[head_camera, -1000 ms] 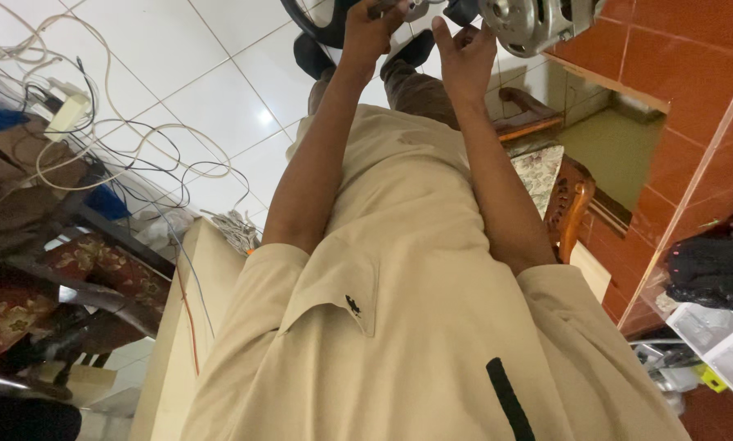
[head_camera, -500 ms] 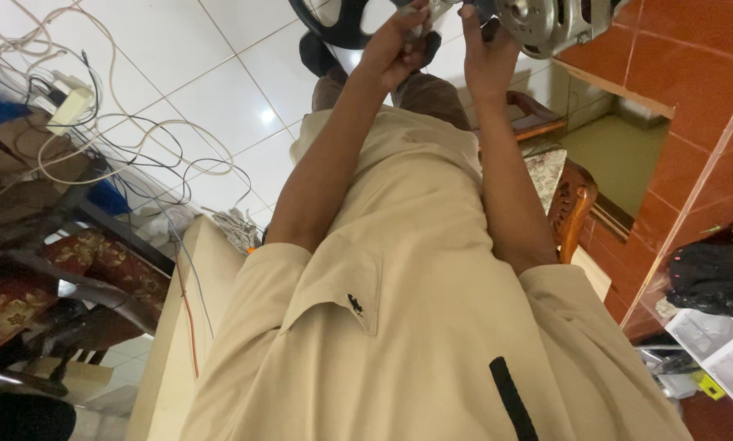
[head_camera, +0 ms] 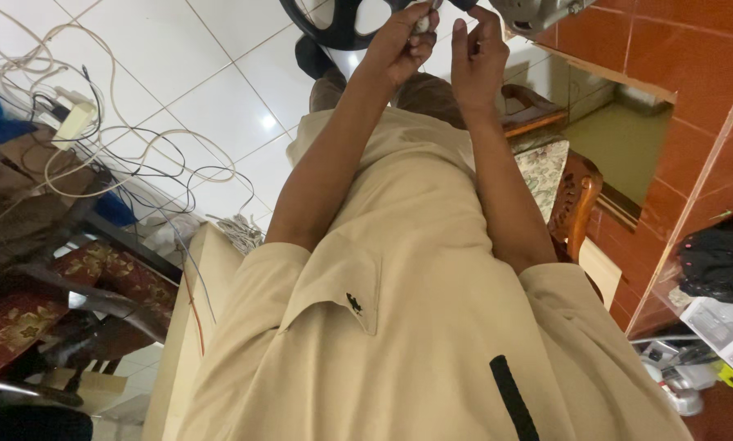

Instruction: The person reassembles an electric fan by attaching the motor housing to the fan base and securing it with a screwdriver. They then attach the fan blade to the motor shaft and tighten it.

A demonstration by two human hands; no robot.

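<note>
I look down my beige shirt (head_camera: 399,310) at both arms stretched out over my knees. My left hand (head_camera: 401,39) is closed around a small pale metal part (head_camera: 422,23), just beside a black ring-shaped wheel (head_camera: 334,28). My right hand (head_camera: 477,53) is raised close to it, fingertips reaching towards a dark piece at the frame's top edge; its grip is cut off. A silver metal motor housing (head_camera: 534,10) shows partly at the top, right of my right hand.
Tangled white and black cables (head_camera: 129,155) and a power strip (head_camera: 74,121) lie on the white tiled floor. A carved wooden chair with a floral cushion (head_camera: 575,200) stands right, by an orange tiled wall (head_camera: 693,82). A beige board (head_camera: 191,327) is at left.
My left hand has come in closer to my right hand with the small part. The motor housing has shifted up, mostly out of the frame.
</note>
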